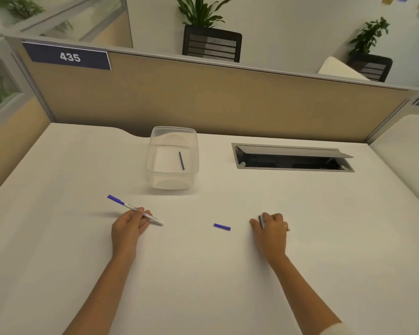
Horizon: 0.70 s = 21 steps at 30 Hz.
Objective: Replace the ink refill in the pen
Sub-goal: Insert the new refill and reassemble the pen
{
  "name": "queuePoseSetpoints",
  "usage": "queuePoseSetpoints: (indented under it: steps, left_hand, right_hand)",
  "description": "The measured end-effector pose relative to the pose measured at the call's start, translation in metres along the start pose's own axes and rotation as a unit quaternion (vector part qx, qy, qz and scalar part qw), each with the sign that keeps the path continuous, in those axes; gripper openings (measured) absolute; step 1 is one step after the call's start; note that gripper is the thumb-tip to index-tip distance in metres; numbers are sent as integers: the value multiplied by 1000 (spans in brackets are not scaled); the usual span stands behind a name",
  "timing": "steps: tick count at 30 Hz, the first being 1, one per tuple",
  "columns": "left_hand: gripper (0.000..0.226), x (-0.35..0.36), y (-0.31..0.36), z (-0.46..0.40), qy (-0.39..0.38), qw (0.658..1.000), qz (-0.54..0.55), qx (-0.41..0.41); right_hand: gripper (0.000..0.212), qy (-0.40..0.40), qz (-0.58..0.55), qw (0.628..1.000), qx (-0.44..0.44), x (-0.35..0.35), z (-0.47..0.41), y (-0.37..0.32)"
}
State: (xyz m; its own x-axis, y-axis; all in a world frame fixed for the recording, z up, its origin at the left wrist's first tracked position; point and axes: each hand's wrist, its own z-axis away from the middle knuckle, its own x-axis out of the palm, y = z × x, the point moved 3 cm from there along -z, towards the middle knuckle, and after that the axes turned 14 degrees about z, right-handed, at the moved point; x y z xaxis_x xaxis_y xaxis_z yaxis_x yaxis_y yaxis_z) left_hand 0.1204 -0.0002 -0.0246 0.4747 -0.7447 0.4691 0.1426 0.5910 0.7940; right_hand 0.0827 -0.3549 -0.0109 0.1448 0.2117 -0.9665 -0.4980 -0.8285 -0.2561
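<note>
My left hand (128, 226) grips a white pen barrel (131, 207) with a blue end, held low over the white desk and pointing up-left. My right hand (271, 229) rests on the desk with its fingers closed around a thin dark ink refill (260, 221), most of which is hidden by the fingers. A small blue pen piece (222, 227) lies loose on the desk between my hands. Another thin blue refill (181, 160) lies inside a clear plastic container (153, 151) further back.
An open cable hatch (293, 157) is sunk into the desk at the back right. A tan partition (203, 97) closes the far edge. The adjoining desk (406, 151) curves in at the right.
</note>
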Motion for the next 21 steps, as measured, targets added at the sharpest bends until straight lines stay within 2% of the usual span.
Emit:
queuePoseSetpoints:
  steps: [6,10,13,17,19,21]
  left_hand:
    - [10,-3,-3,25,5,1000,2,9]
    - [18,-1,-5,40,2,1000,1,-9]
    - [11,2,-11,55,-15,999,3,-47]
    - [11,9,-22,78,-42,994,48,-94]
    - [11,17,-26,88,-49,990,74,-114]
    - [11,28,-30,98,-57,985,96,-134]
  right_hand:
    - [22,-4,-4,998,-65,-4,23,13]
    - [26,-32,22,998,-54,-12,29,12]
    - [21,-65,8,997,-38,-18,30,11]
    - [8,-82,-170,982,9,-33,46,4]
    - [4,-95,-288,952,44,-42,58,-4]
    - [12,-119,-402,905,66,-50,67,-14]
